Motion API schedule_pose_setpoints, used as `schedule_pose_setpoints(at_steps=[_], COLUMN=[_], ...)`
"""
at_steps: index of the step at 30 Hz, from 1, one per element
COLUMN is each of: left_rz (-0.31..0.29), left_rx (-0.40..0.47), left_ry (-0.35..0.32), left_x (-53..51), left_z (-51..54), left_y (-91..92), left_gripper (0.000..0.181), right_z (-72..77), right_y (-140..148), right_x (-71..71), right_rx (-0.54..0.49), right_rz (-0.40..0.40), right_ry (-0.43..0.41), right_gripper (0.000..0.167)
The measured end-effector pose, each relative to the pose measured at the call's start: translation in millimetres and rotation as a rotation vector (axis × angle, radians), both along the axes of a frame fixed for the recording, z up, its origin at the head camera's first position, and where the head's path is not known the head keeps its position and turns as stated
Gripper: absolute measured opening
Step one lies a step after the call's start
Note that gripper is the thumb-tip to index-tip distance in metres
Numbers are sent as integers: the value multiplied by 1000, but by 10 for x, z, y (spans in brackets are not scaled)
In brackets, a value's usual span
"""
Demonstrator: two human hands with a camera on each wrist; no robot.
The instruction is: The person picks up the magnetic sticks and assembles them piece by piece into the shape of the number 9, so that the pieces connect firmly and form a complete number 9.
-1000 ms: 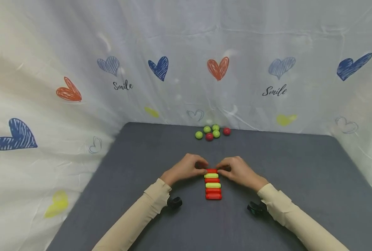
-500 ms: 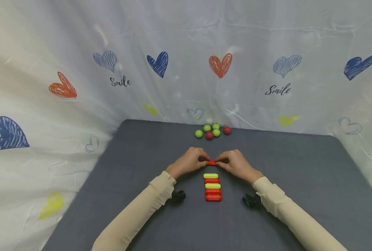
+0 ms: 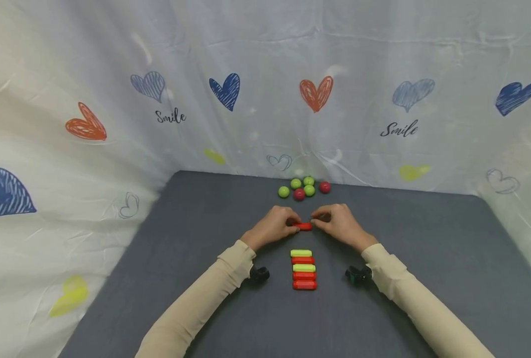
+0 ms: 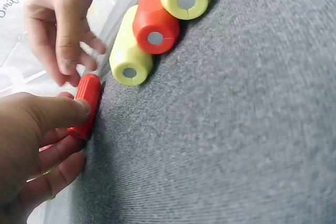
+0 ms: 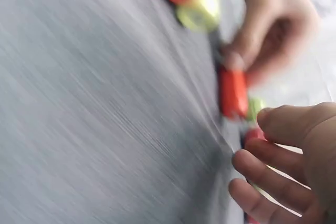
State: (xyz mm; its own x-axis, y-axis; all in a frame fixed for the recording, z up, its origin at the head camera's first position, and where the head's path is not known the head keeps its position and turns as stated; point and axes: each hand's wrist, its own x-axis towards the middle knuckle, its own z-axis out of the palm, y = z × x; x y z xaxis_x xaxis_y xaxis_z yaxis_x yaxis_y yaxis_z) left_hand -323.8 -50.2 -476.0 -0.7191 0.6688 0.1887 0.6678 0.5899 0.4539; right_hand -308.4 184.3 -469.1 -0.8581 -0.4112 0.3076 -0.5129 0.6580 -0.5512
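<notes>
Beyond a column of several red and yellow pieces (image 3: pixel 304 268), a single red piece (image 3: pixel 304 226) lies crosswise on the grey table. My left hand (image 3: pixel 274 224) pinches its left end; in the left wrist view the thumb of that left hand (image 4: pixel 31 129) presses on the red piece (image 4: pixel 88 98), fingers behind it. My right hand (image 3: pixel 342 226) is just off the piece's right end, its fingers loosely bent and holding nothing. A gap parts the right hand (image 5: pixel 294 156) from the red piece (image 5: pixel 233 92) in the right wrist view.
Several green balls (image 3: pixel 295 184) and two red balls (image 3: pixel 325 187) sit near the far edge of the table (image 3: pixel 229 199). A white curtain (image 3: pixel 265 59) printed with hearts hangs behind the table and on its left.
The farthest red piece has moved away from the column, toward the balls, with both hands alongside. My right hand has since let go of it, while my left hand keeps its pinch.
</notes>
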Motion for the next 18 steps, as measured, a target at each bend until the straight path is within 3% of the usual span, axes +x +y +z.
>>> schedule_pose_setpoints(at_steps=[7, 12, 18], left_rz=[27, 35, 34], left_rx=[12, -11, -20], left_ry=[-14, 0, 4], left_x=[-1, -12, -22], left_z=[48, 72, 76], left_y=[-41, -33, 7], left_gripper=[19, 19, 19], right_z=[147, 170, 94], right_y=[285, 309, 245], right_x=[-521, -797, -937], right_rx=[-4, 43, 78], right_rz=[-154, -129, -106], right_ry=[55, 17, 30], right_gripper=[31, 42, 31])
